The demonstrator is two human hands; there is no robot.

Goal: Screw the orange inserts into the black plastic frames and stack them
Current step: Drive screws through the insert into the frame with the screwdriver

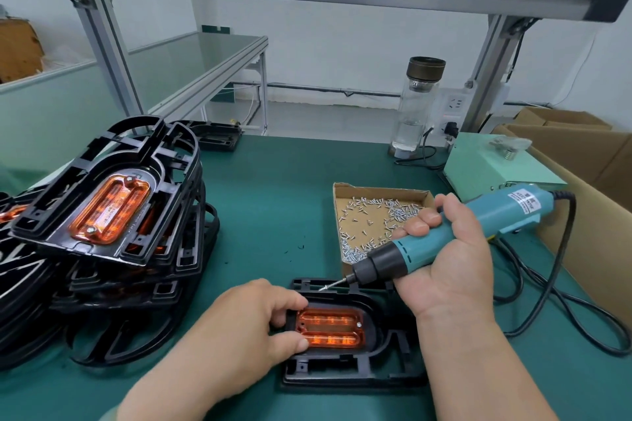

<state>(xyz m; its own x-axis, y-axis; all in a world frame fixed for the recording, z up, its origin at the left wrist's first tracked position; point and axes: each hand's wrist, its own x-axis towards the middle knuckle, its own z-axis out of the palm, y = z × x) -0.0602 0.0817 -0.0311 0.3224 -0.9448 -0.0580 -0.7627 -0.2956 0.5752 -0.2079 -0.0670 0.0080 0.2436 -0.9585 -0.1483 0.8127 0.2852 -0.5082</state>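
Orange and translucent, the insert [330, 330] sits in the black frame [342, 369] on the counter [273, 202], between the two hands. Its long axis runs from one hand toward the other. The left hand [249, 328] pinches the insert's near end, thumb on one long side and curled fingers on the other, steadying it. The right hand [451, 260] is wrapped round the teal screwdriver [485, 215]. Its bit [337, 282] slants down toward the left hand and hovers just past the frame's far edge, seemingly with a screw on its tip.

A screw head shows at the insert's end nearer the right hand, while the hole beside the left fingers looks unfilled. By my judgement the bit must reach across the insert's length to that end. The screw box [376, 189] lies just beyond the right hand, and the stack of finished frames [160, 164] stands beyond the left.
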